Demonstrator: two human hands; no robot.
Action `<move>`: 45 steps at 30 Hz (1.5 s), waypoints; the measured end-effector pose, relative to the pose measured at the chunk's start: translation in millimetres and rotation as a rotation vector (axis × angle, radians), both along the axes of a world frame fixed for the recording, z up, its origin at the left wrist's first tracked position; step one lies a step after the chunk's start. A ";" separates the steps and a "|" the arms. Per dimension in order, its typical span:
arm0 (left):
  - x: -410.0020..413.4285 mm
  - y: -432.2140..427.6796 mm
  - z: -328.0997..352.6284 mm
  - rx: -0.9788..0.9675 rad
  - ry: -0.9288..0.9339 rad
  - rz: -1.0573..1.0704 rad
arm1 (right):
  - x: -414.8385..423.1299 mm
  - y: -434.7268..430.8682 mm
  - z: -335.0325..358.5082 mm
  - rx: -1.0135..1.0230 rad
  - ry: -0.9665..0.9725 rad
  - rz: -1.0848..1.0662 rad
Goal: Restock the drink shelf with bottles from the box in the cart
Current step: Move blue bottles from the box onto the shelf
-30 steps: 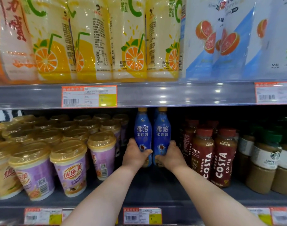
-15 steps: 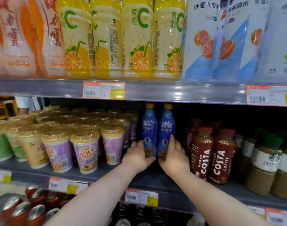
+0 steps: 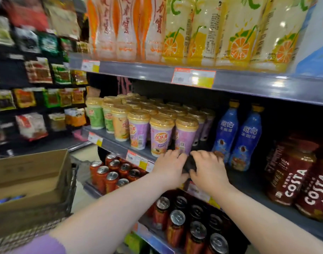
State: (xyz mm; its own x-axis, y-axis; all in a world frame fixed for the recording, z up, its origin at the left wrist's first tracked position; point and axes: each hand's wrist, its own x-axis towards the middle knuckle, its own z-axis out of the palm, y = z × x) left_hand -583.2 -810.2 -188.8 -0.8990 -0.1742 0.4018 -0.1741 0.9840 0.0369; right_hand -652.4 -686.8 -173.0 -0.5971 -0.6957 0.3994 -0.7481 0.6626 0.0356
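Mid shelf [image 3: 248, 182], front edge: L hand [image 3: 169, 167] and R hand [image 3: 209, 170] sit side by side, knuckles up, nearly touching. Fingers [image 3: 175, 155] on both are bent and close together. A dark shape [image 3: 189, 165] lies between the hands, too blurred to identify, so cannot tell whether either hand grips anything. Two blue bottles w/ gold caps stand upright on the shelf, just right of the R hand: bottle A [image 3: 225, 132] nearest, bottle B [image 3: 247, 138] just beside it. R-hand fingertips lie near the base of bottle A; contact not resolvable. Left of the hands: milk-tea cups [image 3: 161, 136], packed in rows. Right of the bottles, past a gap: Costa coffee bottles [image 3: 292, 173]. Shelf above: orange juice bottles [image 3: 237, 33]. Shelf below: drink cans [image 3: 111, 176], tops up. Far left, lower: cardboard box [image 3: 28, 173], flaps open, seated in wire cart [image 3: 71, 195]; blue shapes inside the box, blurred.
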 end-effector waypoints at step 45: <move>520.0 -464.0 -137.1 0.348 -0.381 1.011 | 389.4 -558.1 -147.1 0.488 -0.249 0.699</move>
State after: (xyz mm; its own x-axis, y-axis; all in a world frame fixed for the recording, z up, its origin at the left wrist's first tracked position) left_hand -63.2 -1274.2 -325.9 -0.3366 -0.9382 -0.0802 -0.9413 0.3329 0.0556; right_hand -262.9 -1244.9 -320.2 -0.0019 -0.9926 -0.1217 -0.9997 0.0048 -0.0236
